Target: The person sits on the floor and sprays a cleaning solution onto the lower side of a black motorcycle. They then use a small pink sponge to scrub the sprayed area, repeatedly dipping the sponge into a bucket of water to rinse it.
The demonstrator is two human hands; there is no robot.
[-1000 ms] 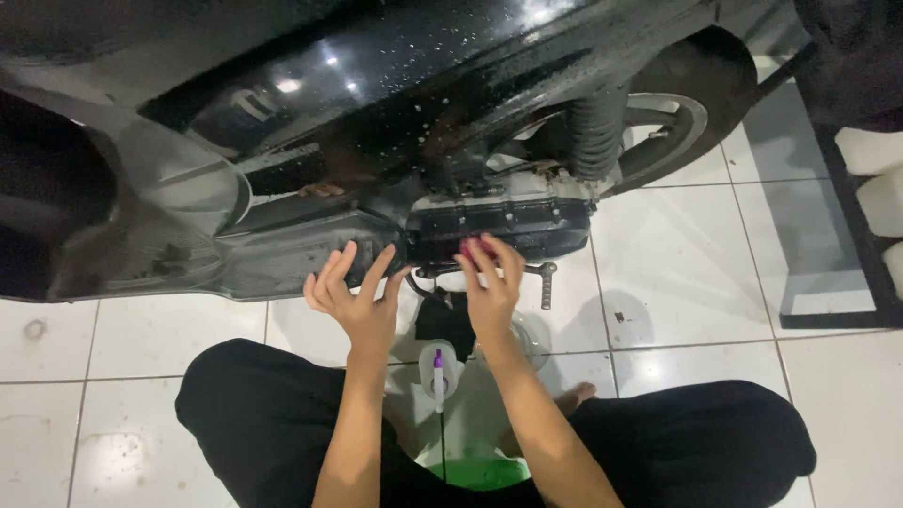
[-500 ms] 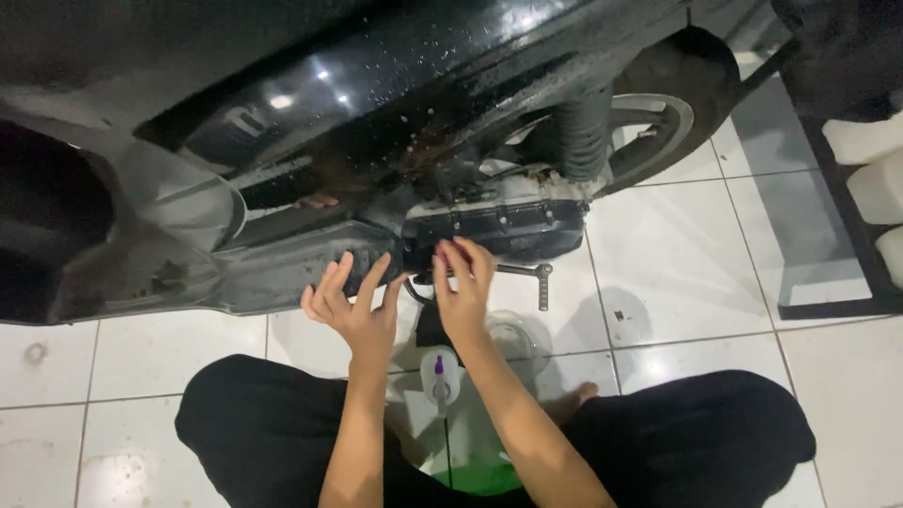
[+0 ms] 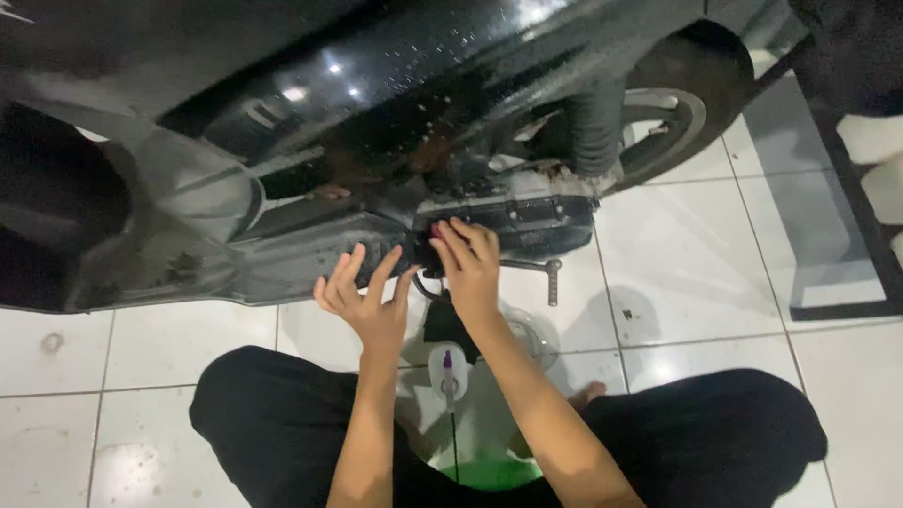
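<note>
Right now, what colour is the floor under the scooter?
White glossy tiles with thin grey grout lines, seen in the head view.

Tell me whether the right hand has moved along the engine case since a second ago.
Yes. The right hand has slid leftward along the black engine case, away from the rear wheel and closer to the left hand.

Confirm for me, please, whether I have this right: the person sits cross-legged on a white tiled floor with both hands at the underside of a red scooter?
Not quite: the scooter is black, not red, as the head view shows. The rest holds: the person sits cross-legged on the white tiled floor, with the left hand and the right hand at the scooter's underside.
</note>
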